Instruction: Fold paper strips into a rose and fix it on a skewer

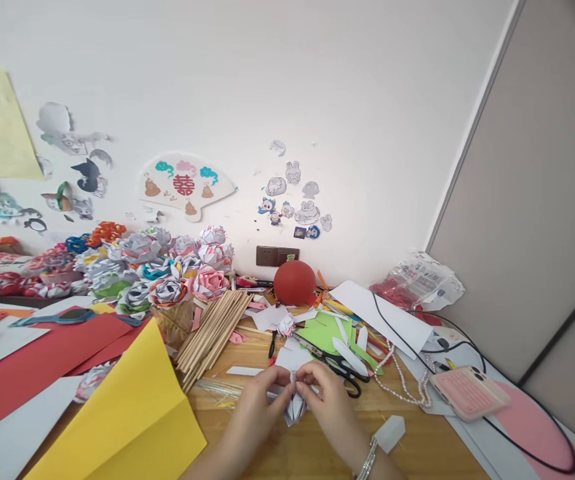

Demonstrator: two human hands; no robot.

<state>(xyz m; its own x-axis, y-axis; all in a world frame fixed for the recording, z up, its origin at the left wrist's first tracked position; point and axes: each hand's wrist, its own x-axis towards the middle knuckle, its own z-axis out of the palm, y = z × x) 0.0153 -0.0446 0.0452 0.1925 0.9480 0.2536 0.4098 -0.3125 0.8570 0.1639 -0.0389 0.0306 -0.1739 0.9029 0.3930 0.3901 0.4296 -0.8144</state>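
Observation:
Both my hands meet low in the middle over the wooden table. My left hand and my right hand pinch a small folded white paper piece between their fingertips, fingers closed on it. A bracelet sits on my right wrist. Black scissors lie just behind the hands, beside white paper petals on a green sheet. A bundle of wooden sticks lies to the left of the hands.
A yellow sheet and red sheets cover the left. Many paper flowers pile at the back left. A red ball sits by the wall. A pink phone, cables and a plastic bag are at right.

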